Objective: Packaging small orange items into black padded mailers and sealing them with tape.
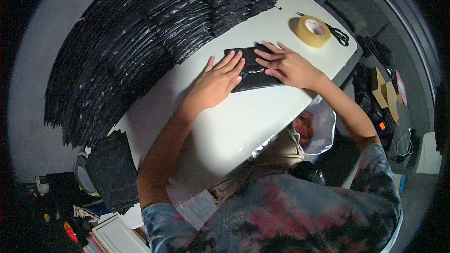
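Note:
A flat black plastic packet [258,80] lies on the white table [225,130], with a shiny crease across its middle. My left hand [218,82] rests palm down on its left side, fingers slightly spread. On the packet's right part, my right hand [290,65] presses with bent, parted fingers. Neither hand grasps anything. Parts of the packet are hidden beneath both hands.
Long overlapping rows of black plastic packets [158,38] line the table's far side. A roll of clear tape [303,34] sits at the right, partly over black-handled scissors [340,37]. More black packets [112,172] are piled at the left end. A clear plastic bag [321,126] hangs by the near edge.

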Demonstrator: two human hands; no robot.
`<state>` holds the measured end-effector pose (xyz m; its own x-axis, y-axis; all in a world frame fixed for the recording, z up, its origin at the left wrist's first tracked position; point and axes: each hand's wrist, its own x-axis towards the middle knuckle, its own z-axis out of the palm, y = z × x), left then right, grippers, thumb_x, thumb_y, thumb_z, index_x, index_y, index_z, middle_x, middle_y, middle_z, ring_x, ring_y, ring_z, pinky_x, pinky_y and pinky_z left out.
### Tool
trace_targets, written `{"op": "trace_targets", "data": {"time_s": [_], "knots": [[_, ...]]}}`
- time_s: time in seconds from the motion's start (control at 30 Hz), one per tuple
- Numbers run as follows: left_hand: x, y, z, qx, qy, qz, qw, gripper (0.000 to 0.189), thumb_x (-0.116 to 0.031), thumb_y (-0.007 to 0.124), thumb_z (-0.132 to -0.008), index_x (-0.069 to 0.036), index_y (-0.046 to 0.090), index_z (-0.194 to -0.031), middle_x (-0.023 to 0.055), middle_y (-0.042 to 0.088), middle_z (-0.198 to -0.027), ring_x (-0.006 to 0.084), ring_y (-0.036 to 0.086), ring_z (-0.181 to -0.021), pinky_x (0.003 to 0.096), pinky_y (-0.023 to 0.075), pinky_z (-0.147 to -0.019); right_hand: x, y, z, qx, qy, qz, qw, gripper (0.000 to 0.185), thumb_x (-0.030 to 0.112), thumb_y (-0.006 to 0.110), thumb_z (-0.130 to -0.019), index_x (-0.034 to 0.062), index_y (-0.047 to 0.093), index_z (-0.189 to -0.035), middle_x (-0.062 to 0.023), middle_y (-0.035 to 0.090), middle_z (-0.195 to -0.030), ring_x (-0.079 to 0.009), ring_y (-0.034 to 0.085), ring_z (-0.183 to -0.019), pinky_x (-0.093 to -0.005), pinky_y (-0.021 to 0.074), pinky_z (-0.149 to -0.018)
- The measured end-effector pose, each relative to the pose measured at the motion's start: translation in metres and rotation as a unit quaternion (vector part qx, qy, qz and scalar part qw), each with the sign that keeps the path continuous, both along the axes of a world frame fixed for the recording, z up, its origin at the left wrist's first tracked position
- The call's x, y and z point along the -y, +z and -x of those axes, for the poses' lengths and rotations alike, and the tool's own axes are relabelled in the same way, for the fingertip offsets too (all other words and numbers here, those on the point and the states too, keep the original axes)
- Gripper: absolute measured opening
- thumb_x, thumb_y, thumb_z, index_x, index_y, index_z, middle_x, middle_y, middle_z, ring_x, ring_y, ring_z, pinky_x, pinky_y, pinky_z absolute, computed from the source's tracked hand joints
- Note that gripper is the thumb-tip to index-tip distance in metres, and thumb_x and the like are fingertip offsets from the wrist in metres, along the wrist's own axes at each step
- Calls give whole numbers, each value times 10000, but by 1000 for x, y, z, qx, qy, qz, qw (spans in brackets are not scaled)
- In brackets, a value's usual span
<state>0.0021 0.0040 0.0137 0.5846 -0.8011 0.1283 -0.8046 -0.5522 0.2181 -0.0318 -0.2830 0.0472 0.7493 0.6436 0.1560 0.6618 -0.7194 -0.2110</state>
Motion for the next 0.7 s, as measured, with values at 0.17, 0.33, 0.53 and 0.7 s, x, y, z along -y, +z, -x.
{"op": "trace_targets", "data": {"time_s": [0.17,0.33,0.53,0.7], "knots": [[8,-3,-3,-2,9,-3,1000,529,-310,407,-1119,-45,408,-1577,98,272,-1713,283,224,-1589,612,186,-1249,-9,-8,13,-18,17,16,1000,499,46,687,-799,57,712,-1297,-108,637,-1440,-321,520,-1423,-548,325,-1242],[-5,-7,-9,-41,12,102,994,569,-288,535,-1072,-83,405,-1586,127,397,-1651,313,296,-1563,566,188,-1264,12,48,43,-17,-130,-230,964,399,-17,525,-888,26,756,-1211,-188,769,-1144,-278,750,-1064,-393,574,-967],[9,-1,-7,-89,5,180,980,445,-204,631,-1018,-50,468,-1403,188,494,-1569,378,411,-1486,524,297,-1209,150,5,129,-205,-295,-432,827,402,317,552,-1013,7,760,-865,1,633,-660,-59,566,-577,-215,365,-496],[0,-8,-7,-87,2,217,972,293,-120,650,-995,-56,467,-1214,205,550,-1518,430,445,-1443,498,350,-1148,136,-16,136,-461,-365,-352,729,553,522,486,-1043,31,734,-996,-11,669,-741,-83,563,-562,-226,348,-485]]}}
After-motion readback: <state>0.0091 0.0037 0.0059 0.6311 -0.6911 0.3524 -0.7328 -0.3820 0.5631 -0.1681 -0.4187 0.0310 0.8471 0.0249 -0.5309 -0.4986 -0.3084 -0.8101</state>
